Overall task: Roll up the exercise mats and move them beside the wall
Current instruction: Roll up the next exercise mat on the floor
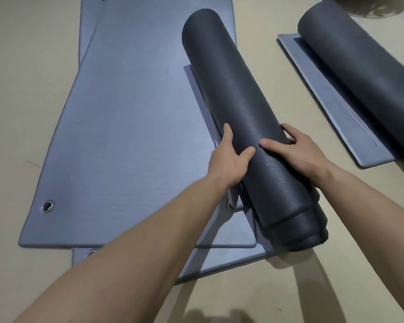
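Observation:
A dark grey rolled mat [238, 108] lies across the right part of a flat blue-grey mat [117, 127], its near end sticking past the flat mat's edge. My left hand [229, 159] grips the roll from its left side, thumb on top. My right hand [296, 150] holds the roll from the right, thumb across the top and fingers wrapped down the far side. Under the flat mat lies another flat mat [219, 262], its edge showing at the front. A second rolled mat [364, 73] sits at the right on its own loose flap [341, 117].
The floor [21, 89] is pale beige. Metal eyelets [47, 206] mark the flat mat's near corners. A dark round object [371, 8] sits at the top right edge, partly cut off. Shadows of legs fall on the floor at the bottom.

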The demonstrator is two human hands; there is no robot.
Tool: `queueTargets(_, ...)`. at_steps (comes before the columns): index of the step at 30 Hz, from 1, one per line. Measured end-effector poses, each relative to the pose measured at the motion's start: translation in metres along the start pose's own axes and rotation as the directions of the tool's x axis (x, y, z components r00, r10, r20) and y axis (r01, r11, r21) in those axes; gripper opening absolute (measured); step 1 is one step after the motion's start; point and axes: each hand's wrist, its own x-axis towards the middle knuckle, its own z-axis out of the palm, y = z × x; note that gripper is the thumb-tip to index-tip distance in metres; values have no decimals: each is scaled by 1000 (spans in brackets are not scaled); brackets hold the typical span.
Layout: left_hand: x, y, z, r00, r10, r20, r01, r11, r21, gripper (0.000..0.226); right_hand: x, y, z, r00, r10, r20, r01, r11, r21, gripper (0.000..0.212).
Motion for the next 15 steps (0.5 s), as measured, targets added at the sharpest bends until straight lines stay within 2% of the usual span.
queueTargets(3,33,13,23,998,14,56,-11,998,-59,89,12,3,-25,998,-27,-49,27,1000,3,52)
queueTargets(5,54,22,43,995,28,91,-20,996,-87,90,25,6,-44,995,-32,-97,32,999,1,45)
queueTargets(6,64,25,55,994,28,103,-18,995,-100,92,31,9,-54,993,-26,-113,24,999,-22,53)
queueTargets(9,86,40,94,987,29,160,-9,992,-128,95,53,22,-88,990,20,-139,-42,986,-161,108)
queueTargets(10,92,45,107,984,30,175,-7,991,-135,96,58,26,-98,989,39,-144,-68,977,-201,116)
queueTargets(15,121,69,153,978,27,206,4,989,-148,92,83,40,-132,974,-10,-228,-67,942,-329,103)
